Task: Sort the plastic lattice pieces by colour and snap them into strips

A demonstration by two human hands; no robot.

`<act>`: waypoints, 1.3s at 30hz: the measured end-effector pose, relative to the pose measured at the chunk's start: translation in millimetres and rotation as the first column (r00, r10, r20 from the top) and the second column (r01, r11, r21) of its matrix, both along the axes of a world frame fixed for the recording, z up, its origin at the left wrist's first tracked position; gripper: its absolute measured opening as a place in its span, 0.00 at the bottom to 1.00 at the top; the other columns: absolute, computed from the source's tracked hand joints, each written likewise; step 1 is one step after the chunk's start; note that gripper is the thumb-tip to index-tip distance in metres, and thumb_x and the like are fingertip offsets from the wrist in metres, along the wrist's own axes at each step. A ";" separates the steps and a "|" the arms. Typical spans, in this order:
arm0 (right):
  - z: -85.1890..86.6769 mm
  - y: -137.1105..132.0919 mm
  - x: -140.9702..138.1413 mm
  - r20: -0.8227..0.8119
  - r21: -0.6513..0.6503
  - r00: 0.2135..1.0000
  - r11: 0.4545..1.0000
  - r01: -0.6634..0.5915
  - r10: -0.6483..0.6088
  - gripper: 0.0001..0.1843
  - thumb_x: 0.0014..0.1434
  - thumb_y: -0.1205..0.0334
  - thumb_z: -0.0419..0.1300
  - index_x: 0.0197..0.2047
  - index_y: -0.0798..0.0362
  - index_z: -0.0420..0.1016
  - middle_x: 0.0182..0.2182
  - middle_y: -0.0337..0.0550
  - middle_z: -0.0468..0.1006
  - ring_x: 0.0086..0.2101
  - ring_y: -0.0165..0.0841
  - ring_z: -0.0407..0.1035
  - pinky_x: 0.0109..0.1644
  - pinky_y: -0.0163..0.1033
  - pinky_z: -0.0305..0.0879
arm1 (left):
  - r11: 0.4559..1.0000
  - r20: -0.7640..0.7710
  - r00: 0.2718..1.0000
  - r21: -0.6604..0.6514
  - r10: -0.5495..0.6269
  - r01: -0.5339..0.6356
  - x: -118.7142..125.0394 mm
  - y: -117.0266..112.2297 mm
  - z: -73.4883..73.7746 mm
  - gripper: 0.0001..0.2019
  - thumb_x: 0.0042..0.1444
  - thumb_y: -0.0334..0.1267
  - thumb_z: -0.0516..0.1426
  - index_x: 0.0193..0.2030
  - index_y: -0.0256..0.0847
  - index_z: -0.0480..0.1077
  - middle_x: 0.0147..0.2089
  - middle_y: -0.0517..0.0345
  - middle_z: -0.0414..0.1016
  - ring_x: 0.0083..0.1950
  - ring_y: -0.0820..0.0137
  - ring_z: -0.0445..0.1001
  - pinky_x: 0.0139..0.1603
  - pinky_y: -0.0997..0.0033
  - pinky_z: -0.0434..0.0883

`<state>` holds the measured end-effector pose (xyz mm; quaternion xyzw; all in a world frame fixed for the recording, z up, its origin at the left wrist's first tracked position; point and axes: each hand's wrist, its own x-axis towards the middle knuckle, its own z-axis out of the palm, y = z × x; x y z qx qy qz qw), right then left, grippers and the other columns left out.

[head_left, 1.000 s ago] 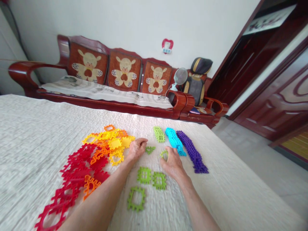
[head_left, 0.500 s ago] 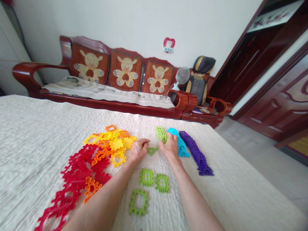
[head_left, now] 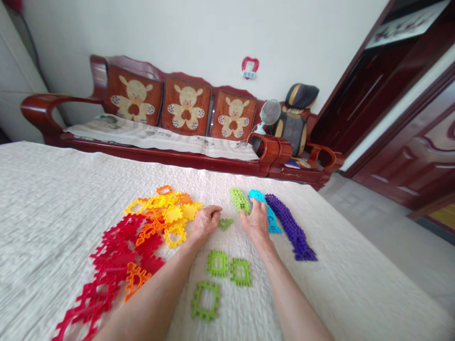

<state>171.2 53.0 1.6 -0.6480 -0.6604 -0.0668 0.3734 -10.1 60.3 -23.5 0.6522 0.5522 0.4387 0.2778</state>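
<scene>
My left hand rests on the cloth between the yellow pieces and a small green triangular piece. Its fingers are curled together, and whatever they hold, if anything, is hidden. Just right of the triangle is my right hand, thumb and fingers apart, with nothing seen between them. Its thumb is close to the near end of a row of green interlocking pieces, and its fingers partly cover a row of light-blue pieces. Nearer to me lie two green square pieces and a green open frame.
Purple pieces form a long row at the right. Yellow pieces, orange pieces and red pieces are heaped at the left. Beyond the cloth-covered table stands a wooden sofa with bear cushions.
My right hand has shifted slightly right and toward me, away from the green row, whose near end now shows more. My left hand has stayed in place.
</scene>
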 end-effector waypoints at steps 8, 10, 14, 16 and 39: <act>-2.4 -62.4 6.3 -0.113 -0.041 0.970 0.974 -0.222 0.216 0.16 0.54 0.65 0.53 0.45 0.54 0.71 0.40 0.48 0.75 0.40 0.38 0.70 0.48 0.45 0.68 | 1.000 0.005 1.000 0.021 0.015 -0.015 -0.7 0.4 -3.6 0.13 0.54 0.32 0.53 0.41 0.40 0.78 0.37 0.56 0.81 0.39 0.69 0.78 0.44 0.71 0.72; -4.5 -81.2 2.1 -0.206 -0.099 0.939 0.949 -0.300 0.275 0.14 0.52 0.66 0.53 0.43 0.53 0.72 0.37 0.46 0.76 0.36 0.35 0.71 0.44 0.42 0.69 | 1.000 0.005 1.000 0.025 0.008 -0.008 -1.2 0.0 -2.6 0.13 0.54 0.32 0.53 0.41 0.39 0.78 0.38 0.56 0.81 0.39 0.69 0.78 0.44 0.71 0.73; -2.7 -107.3 -1.6 -0.357 -0.187 0.881 0.900 -0.393 0.311 0.13 0.53 0.64 0.54 0.42 0.53 0.73 0.37 0.44 0.76 0.35 0.33 0.72 0.38 0.38 0.69 | 1.000 0.018 1.000 0.019 -0.004 0.003 -2.0 0.5 -2.5 0.14 0.54 0.31 0.53 0.43 0.38 0.78 0.38 0.55 0.81 0.39 0.70 0.78 0.44 0.72 0.73; 1.7 -113.4 -1.4 -0.389 -0.214 0.867 0.885 -0.412 0.310 0.13 0.53 0.63 0.55 0.42 0.53 0.73 0.38 0.44 0.76 0.36 0.34 0.72 0.37 0.38 0.69 | 1.000 0.019 1.000 0.019 0.002 -0.003 -2.1 0.9 -2.8 0.14 0.54 0.31 0.53 0.43 0.38 0.78 0.38 0.55 0.81 0.39 0.69 0.78 0.45 0.72 0.73; 25.4 -147.8 -49.9 0.112 -0.479 0.720 0.672 -0.565 0.685 0.33 0.54 0.45 0.61 0.59 0.50 0.65 0.63 0.51 0.58 0.61 0.47 0.50 0.61 0.56 0.49 | 1.000 -0.009 1.000 0.001 0.023 -0.023 -2.0 -1.0 2.2 0.14 0.54 0.32 0.54 0.43 0.40 0.79 0.38 0.57 0.81 0.40 0.69 0.77 0.46 0.73 0.72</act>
